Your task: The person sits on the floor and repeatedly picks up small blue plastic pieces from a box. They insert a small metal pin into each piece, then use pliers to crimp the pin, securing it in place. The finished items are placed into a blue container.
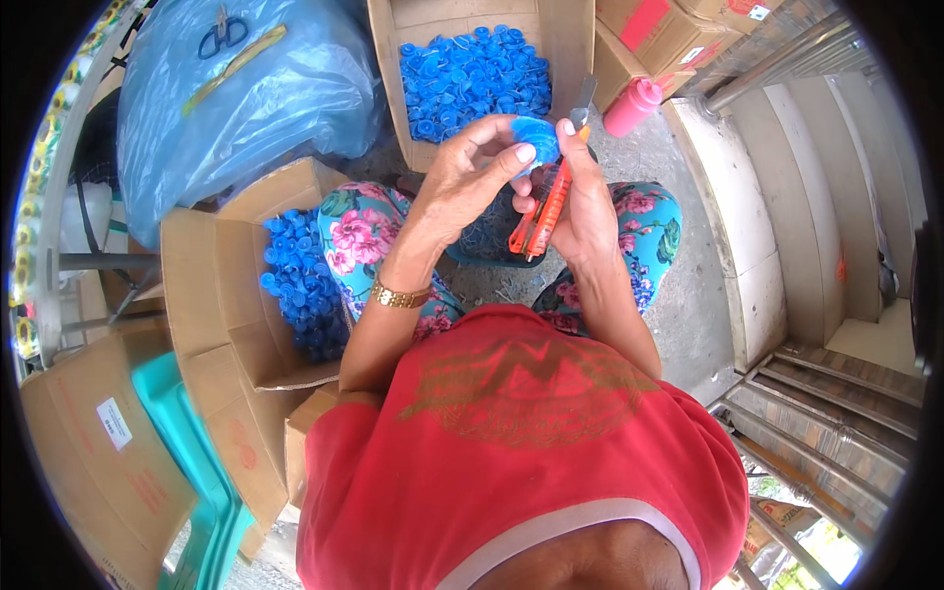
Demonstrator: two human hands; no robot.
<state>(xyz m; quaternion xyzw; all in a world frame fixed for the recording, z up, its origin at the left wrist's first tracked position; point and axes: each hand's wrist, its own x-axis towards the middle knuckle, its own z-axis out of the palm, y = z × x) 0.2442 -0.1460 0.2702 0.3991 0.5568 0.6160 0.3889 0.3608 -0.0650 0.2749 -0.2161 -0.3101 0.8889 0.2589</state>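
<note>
Between the fingers and thumb of my left hand (479,175) is a round blue plastic piece (534,138), held up in front of my knees. My right hand (587,211) is closed round an orange box cutter (551,209), its blade (585,96) out and pointing away from me. The thumb of that hand lies along the cutter near the piece's right edge. Beyond my hands, a cardboard box holds a heap of similar blue pieces (475,83). More blue pieces (295,280) fill a second box by my left knee.
A dark tub (484,236) sits between my legs, partly hidden by my hands. At far left is a big blue plastic bag (285,88) with scissors (223,32) on it. A pink bottle (633,106) stands at far right, near steps (723,187) and metal rails.
</note>
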